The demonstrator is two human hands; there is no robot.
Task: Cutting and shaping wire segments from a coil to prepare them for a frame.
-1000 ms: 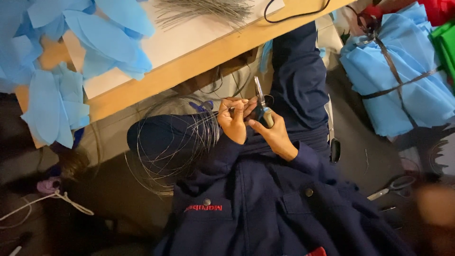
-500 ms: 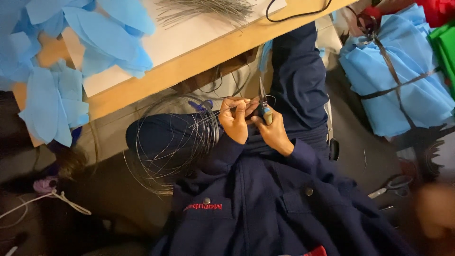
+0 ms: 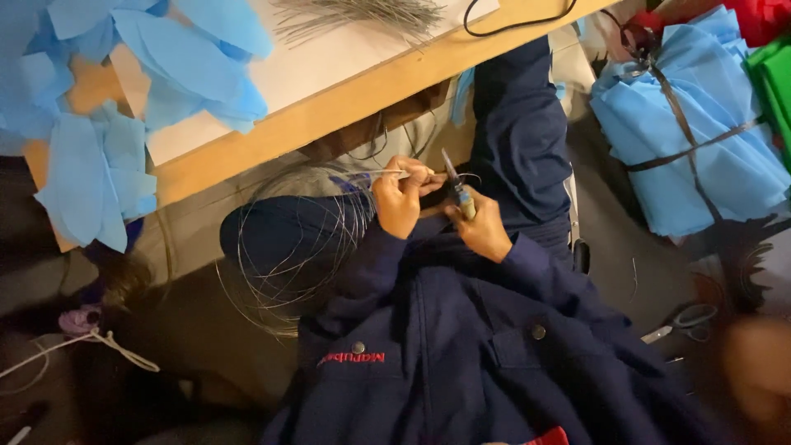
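Little changed since half a second ago: both hands stayed at lap level, pliers tilted slightly more upright. Left hand [image 3: 398, 200] pinching a straight wire piece [image 3: 375, 174]; right hand [image 3: 482, 231] wrapped shut around small pliers [image 3: 456, 188], tips at wire end. Wire coil [image 3: 288, 247] at 9 o'clock of hands, draped over knee, mostly uncut by the look. Bundle of cut wires [image 3: 354, 16] on table [image 3: 346, 91] at 12. Blue fabric petals [image 3: 99, 165] at 10, tied blue fabric bundle [image 3: 684, 140] at 2, scissors [image 3: 684, 321] on floor at 4. Nothing blocking hands.

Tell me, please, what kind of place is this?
Probably a small craft workshop: a wooden worktable bears cut blue sheets, tied bundles of blue material lie beside it, and coiled thin wire rests on the lap.
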